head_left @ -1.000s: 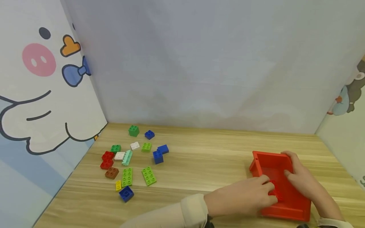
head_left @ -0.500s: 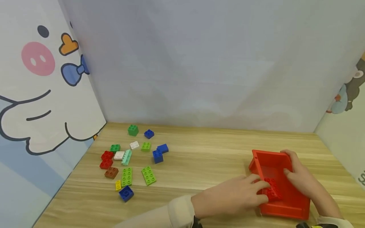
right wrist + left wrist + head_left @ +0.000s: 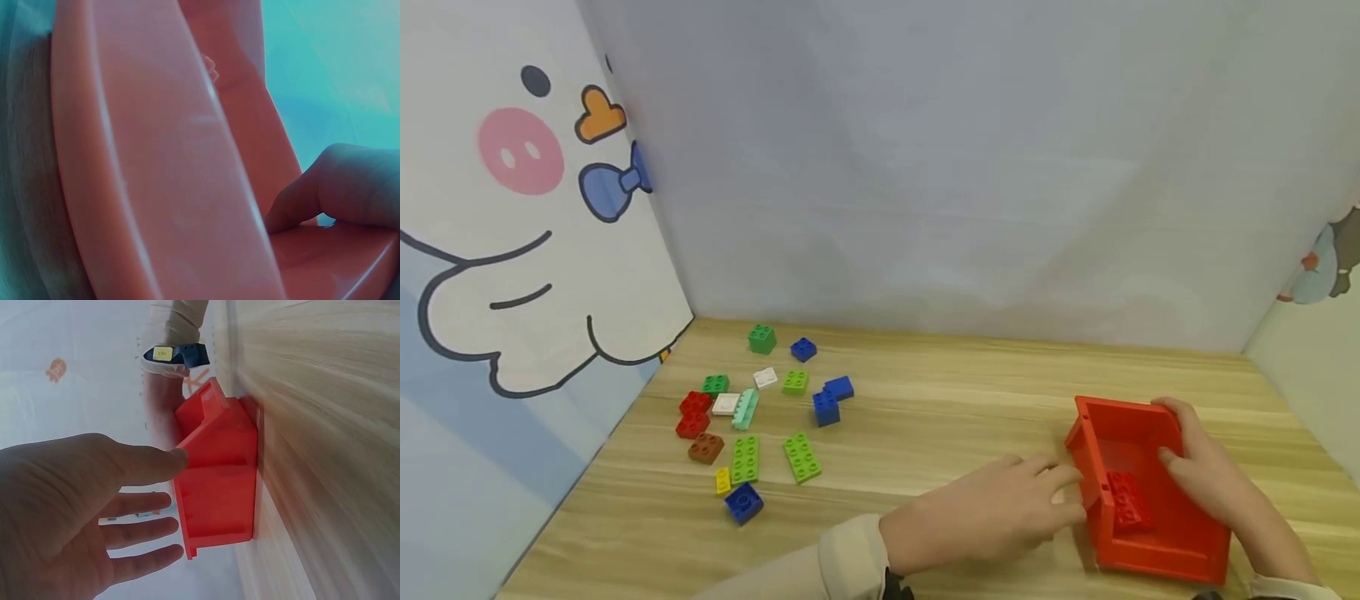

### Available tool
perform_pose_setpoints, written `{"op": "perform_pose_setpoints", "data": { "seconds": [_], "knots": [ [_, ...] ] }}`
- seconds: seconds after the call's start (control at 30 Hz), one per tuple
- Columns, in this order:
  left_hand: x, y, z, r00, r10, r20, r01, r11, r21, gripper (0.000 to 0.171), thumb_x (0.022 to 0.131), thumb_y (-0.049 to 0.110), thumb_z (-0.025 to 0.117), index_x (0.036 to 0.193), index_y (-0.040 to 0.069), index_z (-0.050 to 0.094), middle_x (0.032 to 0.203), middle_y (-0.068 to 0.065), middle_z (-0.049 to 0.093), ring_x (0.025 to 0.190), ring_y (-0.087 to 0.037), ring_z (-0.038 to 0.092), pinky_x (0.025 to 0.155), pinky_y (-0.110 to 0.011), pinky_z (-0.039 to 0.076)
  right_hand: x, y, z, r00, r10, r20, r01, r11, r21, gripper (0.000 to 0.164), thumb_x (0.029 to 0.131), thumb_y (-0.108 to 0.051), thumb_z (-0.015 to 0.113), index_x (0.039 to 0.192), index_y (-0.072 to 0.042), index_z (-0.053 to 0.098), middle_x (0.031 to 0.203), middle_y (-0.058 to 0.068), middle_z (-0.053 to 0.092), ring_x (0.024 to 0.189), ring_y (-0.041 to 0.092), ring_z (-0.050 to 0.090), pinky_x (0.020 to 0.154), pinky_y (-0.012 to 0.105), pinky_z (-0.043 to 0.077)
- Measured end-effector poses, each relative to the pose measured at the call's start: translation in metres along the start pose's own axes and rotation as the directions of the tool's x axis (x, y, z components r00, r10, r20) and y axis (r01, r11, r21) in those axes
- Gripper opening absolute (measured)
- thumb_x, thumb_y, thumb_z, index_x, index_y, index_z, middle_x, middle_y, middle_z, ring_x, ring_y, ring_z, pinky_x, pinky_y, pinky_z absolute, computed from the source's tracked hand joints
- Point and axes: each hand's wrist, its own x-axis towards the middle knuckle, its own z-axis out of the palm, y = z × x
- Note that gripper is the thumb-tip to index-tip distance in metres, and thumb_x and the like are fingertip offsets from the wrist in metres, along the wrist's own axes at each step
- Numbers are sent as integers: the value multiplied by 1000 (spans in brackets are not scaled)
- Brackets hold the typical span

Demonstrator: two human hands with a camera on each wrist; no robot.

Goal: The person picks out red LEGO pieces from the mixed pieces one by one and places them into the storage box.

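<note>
A red plastic bin [image 3: 1165, 557] stands on the table at the right, with red bricks [image 3: 1127, 500] lying inside against its left wall. My right hand [image 3: 1206, 475] grips the bin's right wall, thumb on the inside and fingers over the outer side. In the right wrist view the thumb [image 3: 300, 200] bends over the wall's edge. Just left of the bin, my left hand [image 3: 992, 508] hangs in the air with nothing in it. Its fingers and thumb are spread and nearly straight in the left wrist view, beside the bin's outer wall [image 3: 215, 500].
Loose bricks lie at the left of the table: blue bricks [image 3: 826, 408], lime green bricks [image 3: 802, 457], red bricks [image 3: 692, 423], a brown brick [image 3: 706, 448] and a mint piece [image 3: 746, 409], among others. A grey-white backdrop [image 3: 962, 167] rises behind the table.
My left hand has moved leftward out of the bin, leaving the red bricks inside in plain sight. The right hand keeps its hold on the bin wall. The head view has shifted slightly.
</note>
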Motion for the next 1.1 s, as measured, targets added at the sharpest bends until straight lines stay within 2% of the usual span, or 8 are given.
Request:
{"op": "perform_pose_setpoints", "data": {
  "seconds": [0.2, 0.43, 0.63, 0.9, 1.1],
  "knots": [
    [-5, -2, 1, 1000, -1, -19, 1, 1000, 3, 45, 93, 33, 55, 136, 28, 42, 135, 2, 42, 118, -16, 39, 87, -25, 44, 0, 5, 0, 1000, -3, 7, 3, 1000, -3, 59, 89, 6, 45, 138, 3, 13, 119, 35, 44, 90, 36, 53, 70, 48, 48],
    [-12, -3, 2, 999, -26, 42, 27, 999, -32, 40, 94, 35, 55, 132, 33, 45, 131, 6, 43, 114, -13, 40, 88, -26, 42, -1, 6, 3, 1000, 19, 22, -19, 1000, 11, 59, 89, 6, 44, 139, 1, 12, 120, 33, 43, 90, 35, 53, 70, 47, 49],
    [-28, -9, 5, 998, -61, 33, 63, 997, -51, 34, 91, 37, 59, 124, 34, 52, 126, 8, 47, 112, -11, 41, 90, -25, 41, -1, 6, 3, 1000, 15, 23, -15, 1000, 13, 60, 89, 6, 44, 139, 2, 11, 121, 35, 42, 92, 36, 53, 70, 47, 49],
    [-47, -20, 9, 995, -99, -1, 99, 994, -38, 31, 92, 37, 58, 122, 31, 54, 127, 5, 48, 115, -12, 41, 92, -28, 42, 0, 5, 1, 999, 11, 32, -12, 1000, 21, 60, 89, 6, 43, 139, 3, 10, 122, 35, 41, 94, 38, 52, 71, 48, 49],
    [-58, -27, 10, 991, -133, 4, 133, 986, -96, 32, 92, 35, 58, 123, 29, 53, 128, 4, 48, 117, -13, 41, 92, -29, 43, 1, 4, 0, 1000, -4, 19, 3, 1000, 19, 60, 89, 7, 44, 139, 3, 11, 120, 34, 42, 92, 37, 52, 70, 47, 49]
  ]
}}
